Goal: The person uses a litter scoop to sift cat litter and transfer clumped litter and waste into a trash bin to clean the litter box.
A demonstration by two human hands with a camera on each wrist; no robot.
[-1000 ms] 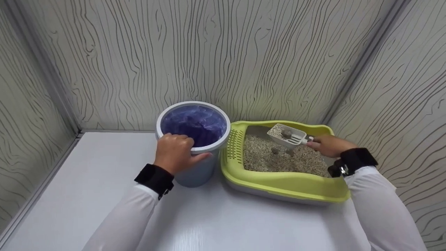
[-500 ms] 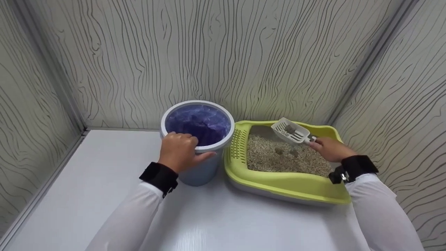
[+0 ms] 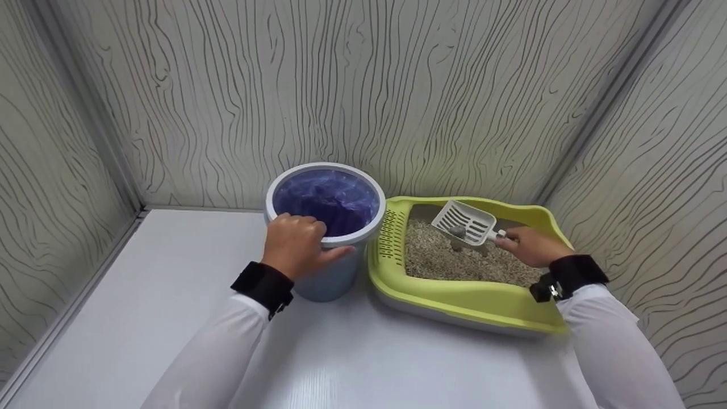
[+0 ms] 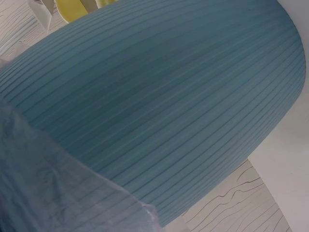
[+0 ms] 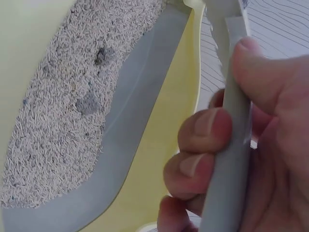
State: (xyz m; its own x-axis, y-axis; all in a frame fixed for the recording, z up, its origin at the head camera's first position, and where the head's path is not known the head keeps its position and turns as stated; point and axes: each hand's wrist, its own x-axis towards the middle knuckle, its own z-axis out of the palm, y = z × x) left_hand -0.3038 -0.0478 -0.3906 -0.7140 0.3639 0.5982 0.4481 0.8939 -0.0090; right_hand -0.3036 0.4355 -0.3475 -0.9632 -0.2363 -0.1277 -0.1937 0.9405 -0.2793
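My right hand (image 3: pixel 534 245) grips the handle of a white slotted litter scoop (image 3: pixel 448 216), fingers wrapped round it in the right wrist view. A grey clump (image 3: pixel 457 231) lies in the scoop near its handle end. Below the scoop is pale pellet litter (image 3: pixel 454 267) in a yellow-rimmed litter box (image 3: pixel 466 292); dark clumps (image 5: pixel 88 104) show on its surface. My left hand (image 3: pixel 295 241) holds the white rim of a blue trash bin (image 3: pixel 326 281), fingers over the edge and thumb outside. A purple bag (image 3: pixel 335 199) lines the bin.
Bin and box stand side by side on a white table (image 3: pixel 170 284), close to a wood-grain back wall (image 3: pixel 329 85). The bin's ribbed side (image 4: pixel 159 106) fills most of the left wrist view, with the bag's overhang (image 4: pixel 58 183) at lower left.
The loose litter heaped in the scoop has gone, leaving the slots bare with a clump inside. The scoop rose, then came down slightly left, its tilt changing. The left hand stays on the rim.
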